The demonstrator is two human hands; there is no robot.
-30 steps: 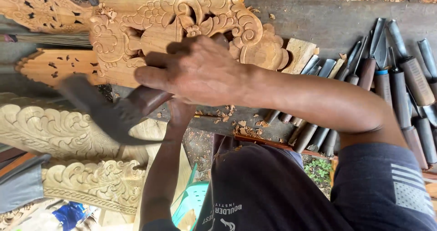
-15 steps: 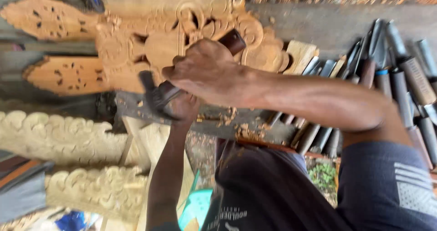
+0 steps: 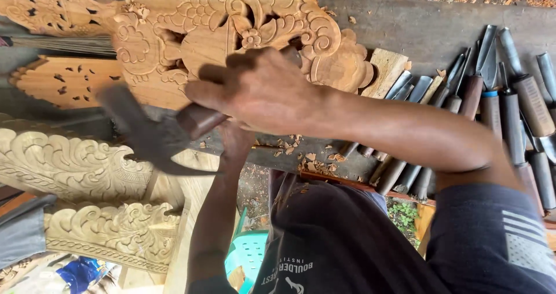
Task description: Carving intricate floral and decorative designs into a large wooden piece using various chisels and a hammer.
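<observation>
Pale carved wood panel (image 3: pixel 231 33) fills the bench from ten to one o'clock. The right hand (image 3: pixel 260 91) is clenched around a dark wooden mallet (image 3: pixel 156 135), its long axis running toward eight o'clock, blurred. The left hand (image 3: pixel 234 140) sits beneath it, its hold hidden. Chisels (image 3: pixel 492 97) lie at three o'clock.

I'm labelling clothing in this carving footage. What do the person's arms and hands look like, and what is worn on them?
Both hands are bare: no gloves, rings or watch show. The right hand leads back along a bare forearm to a short dark navy sleeve with a pale striped patch. The left hand is mostly hidden behind the right; its forearm is bare too, and its sleeve is out of view.
</observation>
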